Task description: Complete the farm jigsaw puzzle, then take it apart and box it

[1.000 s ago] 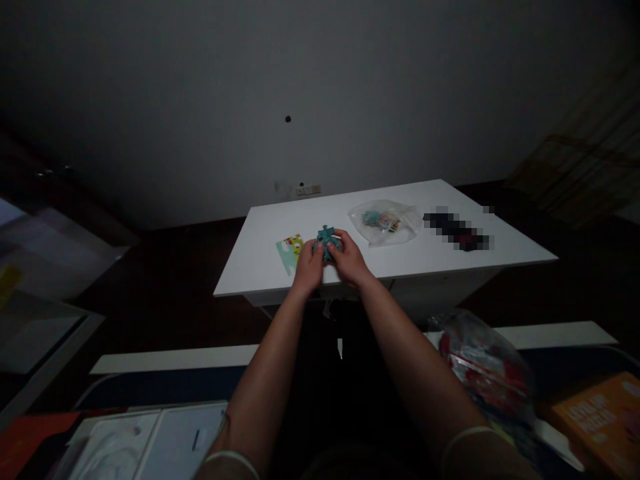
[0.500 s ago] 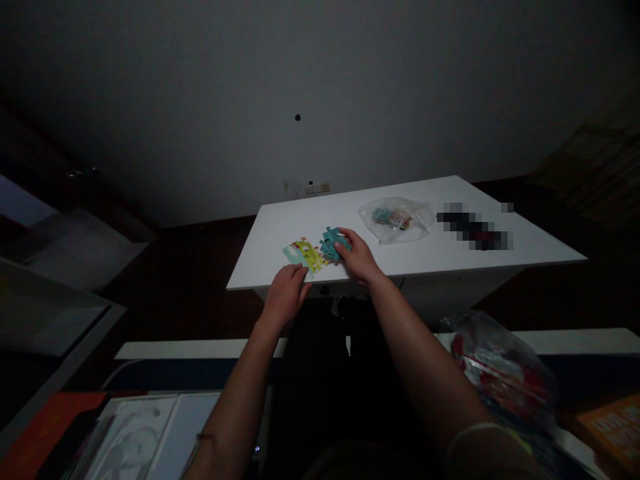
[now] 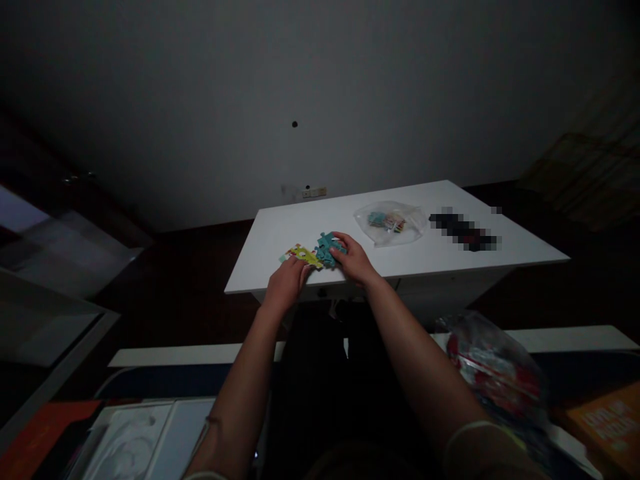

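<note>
In the head view, a cluster of teal jigsaw pieces (image 3: 327, 248) is seen lying on a white table (image 3: 500, 263), near its front edge, with a yellow-and-teal jigsaw piece (image 3: 301, 255) just beside it. The pieces are judged to be light, stiff, thin card, liable to slide on the smooth top and to be bent at their tabs if forced. They are probably best taken by the edges, or pinched between thumb and finger.

The teal cluster appears to be grasped by the right hand (image 3: 354, 260), its thumb and fingers curled over it. The left hand (image 3: 287, 283) is held against the near edge of the yellow piece, with the fingers loosely bent; whether that piece is gripped or only touched cannot be told.

A clear plastic bag (image 3: 390, 223) containing more coloured pieces lies farther along the table, and beyond it a dark object (image 3: 465, 230) is obscured by pixelation. The joins between the pieces are hidden by the fingers, and their printed pictures are too dim to make out. A red-printed plastic bag (image 3: 493, 373) and an orange book (image 3: 605, 427) are cut off at the lower right.
</note>
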A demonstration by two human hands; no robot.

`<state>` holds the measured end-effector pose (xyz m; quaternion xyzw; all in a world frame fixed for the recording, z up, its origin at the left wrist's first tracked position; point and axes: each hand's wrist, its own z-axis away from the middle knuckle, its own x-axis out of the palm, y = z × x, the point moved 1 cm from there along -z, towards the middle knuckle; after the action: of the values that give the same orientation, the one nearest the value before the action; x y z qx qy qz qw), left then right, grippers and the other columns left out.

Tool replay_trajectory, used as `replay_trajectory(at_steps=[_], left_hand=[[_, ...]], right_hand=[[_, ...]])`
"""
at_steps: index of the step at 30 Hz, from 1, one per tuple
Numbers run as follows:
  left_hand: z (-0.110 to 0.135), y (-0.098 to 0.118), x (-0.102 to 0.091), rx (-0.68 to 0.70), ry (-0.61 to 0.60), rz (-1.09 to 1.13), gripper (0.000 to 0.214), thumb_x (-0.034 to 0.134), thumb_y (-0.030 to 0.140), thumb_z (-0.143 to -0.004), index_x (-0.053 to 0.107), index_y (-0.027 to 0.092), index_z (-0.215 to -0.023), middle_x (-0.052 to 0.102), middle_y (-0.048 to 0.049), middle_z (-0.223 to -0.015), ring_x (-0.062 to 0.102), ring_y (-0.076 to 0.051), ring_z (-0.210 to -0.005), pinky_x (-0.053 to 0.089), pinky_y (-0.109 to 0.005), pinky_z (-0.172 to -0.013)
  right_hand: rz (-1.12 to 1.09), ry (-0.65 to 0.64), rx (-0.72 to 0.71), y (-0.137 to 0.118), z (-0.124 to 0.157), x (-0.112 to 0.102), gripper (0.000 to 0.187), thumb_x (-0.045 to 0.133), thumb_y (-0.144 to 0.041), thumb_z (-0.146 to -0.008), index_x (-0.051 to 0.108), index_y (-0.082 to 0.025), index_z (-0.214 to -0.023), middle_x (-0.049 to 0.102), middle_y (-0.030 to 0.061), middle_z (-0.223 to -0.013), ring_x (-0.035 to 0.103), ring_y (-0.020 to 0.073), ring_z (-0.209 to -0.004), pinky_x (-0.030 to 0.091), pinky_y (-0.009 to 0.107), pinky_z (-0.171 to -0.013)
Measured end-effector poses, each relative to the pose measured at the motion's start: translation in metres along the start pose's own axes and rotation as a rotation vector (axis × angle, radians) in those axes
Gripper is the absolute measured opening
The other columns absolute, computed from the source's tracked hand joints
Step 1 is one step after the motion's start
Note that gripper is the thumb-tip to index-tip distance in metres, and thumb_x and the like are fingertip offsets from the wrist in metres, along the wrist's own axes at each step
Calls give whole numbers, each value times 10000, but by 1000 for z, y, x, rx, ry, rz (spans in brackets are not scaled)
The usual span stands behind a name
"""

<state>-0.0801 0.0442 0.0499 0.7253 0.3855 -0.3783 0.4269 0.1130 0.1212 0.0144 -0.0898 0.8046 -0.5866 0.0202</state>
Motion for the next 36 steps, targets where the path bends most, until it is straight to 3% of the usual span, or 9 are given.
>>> replay_trajectory(at_steps=[7, 11, 14, 20, 25, 28, 31, 36], left_hand=[[-26, -5, 2, -65, 1, 55, 275, 453, 407, -961, 652, 218, -960, 673, -102, -958, 613, -249, -881, 449, -339, -783], [-32, -5, 3, -137, 91, 194, 310, 425, 423, -963, 658, 220, -937, 686, -70, -882, 618, -225, -808, 452, -322, -739], [-37, -1, 10, -161, 142, 343, 326, 433, 426, -955, 674, 206, -950, 692, -58, -867, 619, -210, -808, 469, -314, -735], [-51, 16, 24, -148, 83, 504, 403, 373, 398, -990, 671, 163, -1124, 717, -69, -973, 642, -203, -915, 512, -331, -835], [-29, 16, 21, -16, 92, 192, 455, 458, 453, -966, 574, 177, -1308, 624, -120, -1286, 558, -263, -1211, 420, -429, -1055], [-6, 16, 23, 84, -4, -10, 610, 566, 498, -903, 484, 153, -1400, 468, -162, -1467, 420, -309, -1367, 324, -476, -1146], [10, 16, 23, 146, -66, -64, 550, 579, 437, -909, 503, 176, -1387, 457, -139, -1484, 395, -291, -1393, 300, -467, -1171], [14, 12, 14, 159, -74, 37, 341, 511, 353, -960, 609, 254, -1271, 588, -69, -1368, 529, -239, -1280, 408, -403, -1092]], right_hand=[[-25, 21, -26, 2, 0, -1, 427, 647, -292, -808, 563, -273, -1226, 649, 65, -1219, 608, 218, -1136, 506, 459, -997], [-29, 24, -8, 2, 0, -1, 424, 645, -303, -815, 563, -272, -1230, 648, 65, -1220, 613, 213, -1129, 508, 443, -998], [-46, 16, -48, 0, 0, -2, 421, 667, -317, -810, 578, -266, -1218, 653, 64, -1217, 614, 219, -1130, 494, 447, -1015], [-118, -28, -35, -1, 0, -2, 389, 669, -359, -813, 586, -249, -1177, 672, 66, -1165, 630, 227, -1085, 508, 450, -987], [-130, 53, -24, 4, -1, -2, 403, 689, -339, -778, 574, -256, -1155, 677, 55, -1114, 650, 217, -1021, 540, 411, -929], [-130, 162, -46, 9, -3, -2, 414, 659, -343, -794, 556, -250, -1184, 665, 60, -1143, 644, 211, -1035, 534, 409, -937], [-119, 192, -52, 10, -2, -2, 422, 645, -343, -800, 548, -241, -1198, 659, 67, -1158, 641, 208, -1046, 529, 401, -943], [-76, 215, -38, 5, 1, -3, 438, 640, -346, -790, 548, -226, -1201, 655, 76, -1169, 640, 204, -1063, 527, 382, -949]])
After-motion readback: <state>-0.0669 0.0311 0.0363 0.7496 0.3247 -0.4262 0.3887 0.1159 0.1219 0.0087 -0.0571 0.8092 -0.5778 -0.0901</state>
